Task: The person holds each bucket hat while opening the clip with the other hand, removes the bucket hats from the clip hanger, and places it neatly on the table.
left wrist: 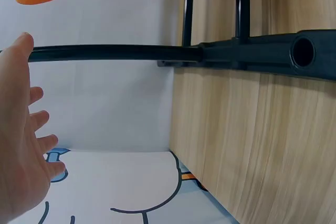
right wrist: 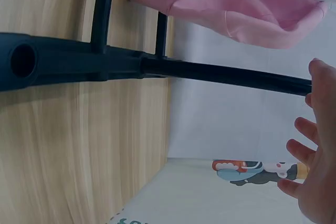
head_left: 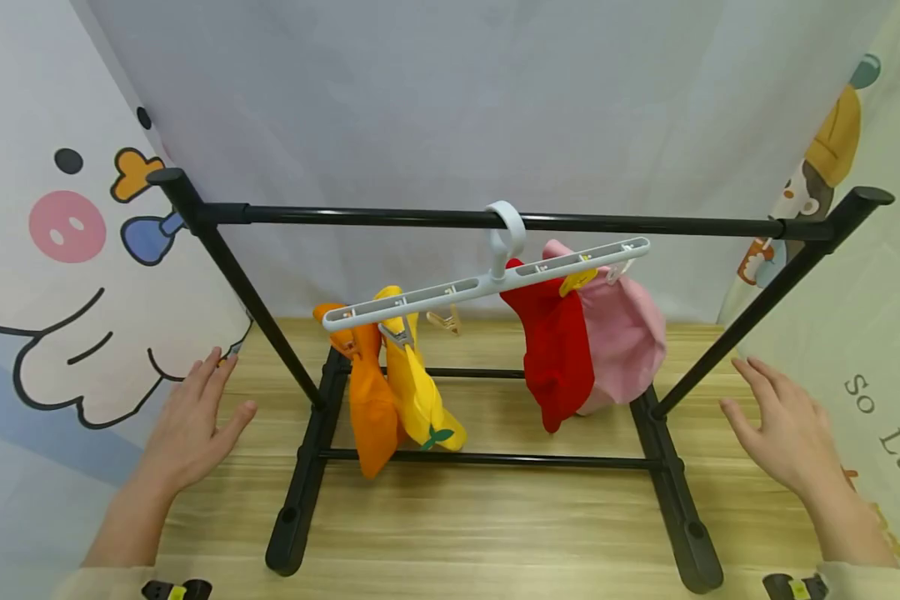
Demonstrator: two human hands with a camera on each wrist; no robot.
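My left hand (head_left: 195, 425) is held out left of the black rack, fingers extended, gripping nothing. On the other side, my right hand (head_left: 783, 425) is likewise spread beside the rack's right leg, with nothing in it. Between them a pale grey clip hanger (head_left: 487, 285) hooks over the top bar (head_left: 360, 215) and slants upward to the right. An orange cloth item (head_left: 373, 408) and a yellow one (head_left: 420, 387) with a green leaf hang from its left clips. A red cloth item (head_left: 558, 342) and a pink cloth hat (head_left: 626, 337) hang at its right.
The black rack's feet (head_left: 300, 492) stand on a wood-grain table (head_left: 487, 533). An unoccupied beige clip (head_left: 445, 319) dangles mid-hanger. A pale curtain (head_left: 390, 108) hangs behind, with cartoon-printed panels (head_left: 15, 367) on both sides.
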